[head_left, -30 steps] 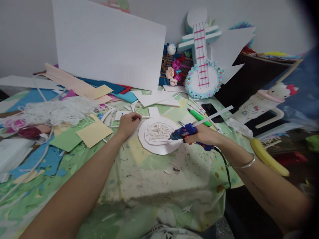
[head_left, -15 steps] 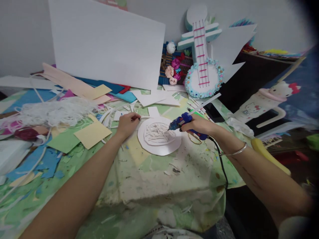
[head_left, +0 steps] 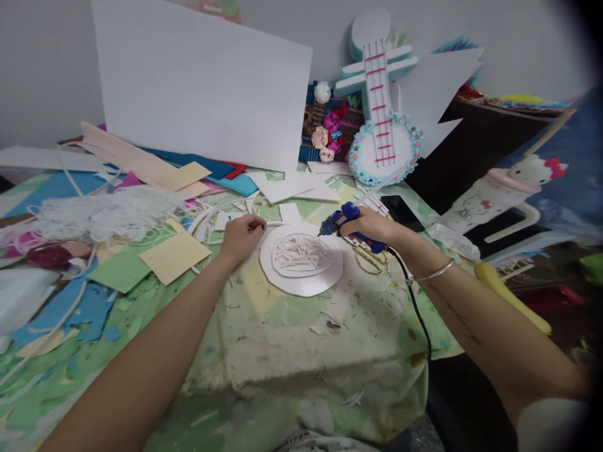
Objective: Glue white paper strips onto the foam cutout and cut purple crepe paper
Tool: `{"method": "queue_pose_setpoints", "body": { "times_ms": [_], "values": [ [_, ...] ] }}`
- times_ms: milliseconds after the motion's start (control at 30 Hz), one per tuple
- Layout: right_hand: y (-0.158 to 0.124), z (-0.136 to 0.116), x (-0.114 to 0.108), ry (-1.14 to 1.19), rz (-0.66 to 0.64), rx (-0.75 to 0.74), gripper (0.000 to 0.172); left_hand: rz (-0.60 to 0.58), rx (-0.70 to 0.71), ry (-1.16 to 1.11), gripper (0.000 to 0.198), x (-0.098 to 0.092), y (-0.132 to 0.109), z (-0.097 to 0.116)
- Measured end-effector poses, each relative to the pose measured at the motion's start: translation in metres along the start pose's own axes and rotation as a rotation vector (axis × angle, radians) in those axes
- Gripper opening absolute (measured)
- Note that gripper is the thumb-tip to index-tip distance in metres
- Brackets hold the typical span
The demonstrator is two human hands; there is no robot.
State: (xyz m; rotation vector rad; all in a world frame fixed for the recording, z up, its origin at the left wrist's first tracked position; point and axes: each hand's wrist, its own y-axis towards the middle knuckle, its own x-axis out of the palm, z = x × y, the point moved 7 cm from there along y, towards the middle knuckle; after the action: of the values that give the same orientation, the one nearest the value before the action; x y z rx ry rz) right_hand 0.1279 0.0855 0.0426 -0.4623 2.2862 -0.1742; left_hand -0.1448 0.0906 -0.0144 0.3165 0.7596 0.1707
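Observation:
My right hand (head_left: 367,225) is wrapped round a blue hot glue gun (head_left: 340,220), with a pale glue stick jutting from its back. The nozzle hovers by the upper right edge of a white oval board (head_left: 301,290). Short white pieces (head_left: 301,252) cover a smaller raised oval on that board. Left of the board, my left hand (head_left: 244,237) is closed, its fingertips pinching the end of a thin white strip (head_left: 274,223) that runs to the board's top edge. Gold-handled scissors (head_left: 369,260) lie beneath the glue gun.
A tangle of white cord (head_left: 110,212) and coloured paper sheets (head_left: 175,256) cover the left side. Behind stand a large white panel (head_left: 202,88) and a decorated toy instrument (head_left: 384,132). On the right are a black phone (head_left: 402,212) and a white cup (head_left: 485,198).
My right hand and the glue gun have shifted slightly left and up, the nozzle rising from the white pieces. More of the scissors shows now. My left hand stays in place.

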Motion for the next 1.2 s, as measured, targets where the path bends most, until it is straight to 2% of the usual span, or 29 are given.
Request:
{"method": "queue_pose_setpoints", "body": {
  "times_ms": [200,367,633,867,1200],
  "values": [
    [0.005,-0.002,0.004,0.002,-0.004,0.004,0.015,-0.008,-0.004,0.003,0.021,-0.001,0.000,0.001],
    [0.007,-0.014,0.006,-0.005,0.020,-0.002,0.015,-0.011,-0.013,-0.004,0.021,0.000,0.000,0.000],
    [0.018,-0.045,0.025,-0.068,-0.046,-0.096,0.013,-0.007,-0.009,0.003,0.020,-0.001,-0.001,0.001],
    [0.025,-0.055,0.037,-0.089,-0.086,-0.107,0.015,-0.003,0.001,-0.012,0.020,0.000,0.000,0.000],
    [0.019,-0.073,0.058,-0.118,-0.166,-0.188,0.016,-0.011,0.001,-0.037,0.022,0.002,0.000,-0.003]
  ]
}}
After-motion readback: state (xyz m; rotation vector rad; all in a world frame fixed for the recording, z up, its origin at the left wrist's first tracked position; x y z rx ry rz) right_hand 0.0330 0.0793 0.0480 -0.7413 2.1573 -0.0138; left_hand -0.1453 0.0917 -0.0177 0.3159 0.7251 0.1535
